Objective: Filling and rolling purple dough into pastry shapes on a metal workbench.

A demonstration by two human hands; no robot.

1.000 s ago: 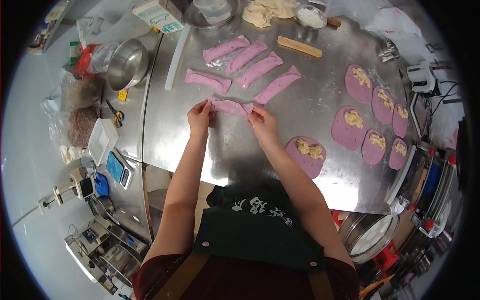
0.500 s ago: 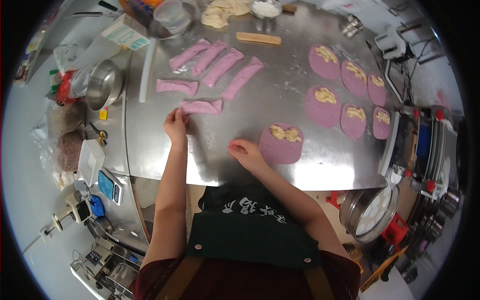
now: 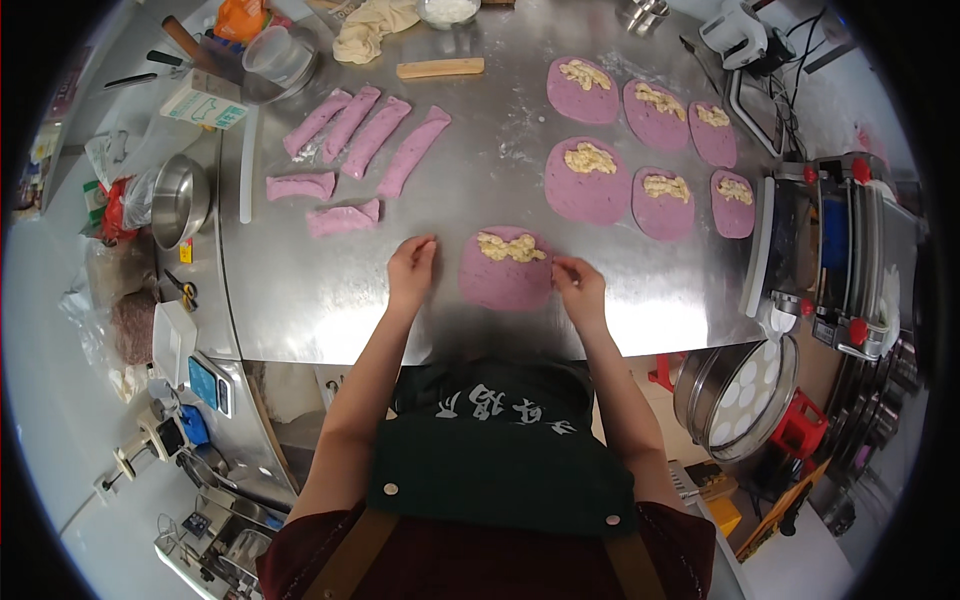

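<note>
Purple dough round (image 3: 503, 275) with yellow filling lies on the bench (image 3: 330, 300), right hand (image 3: 578, 288) pinching its edge, left hand (image 3: 411, 270) loosely curled, empty, just beside.

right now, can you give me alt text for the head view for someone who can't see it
A person's left hand and right hand rest at either side of a purple dough round topped with pale filling on a steel table. Six more filled rounds lie to the right, and rolled purple dough pieces to the left.
</note>
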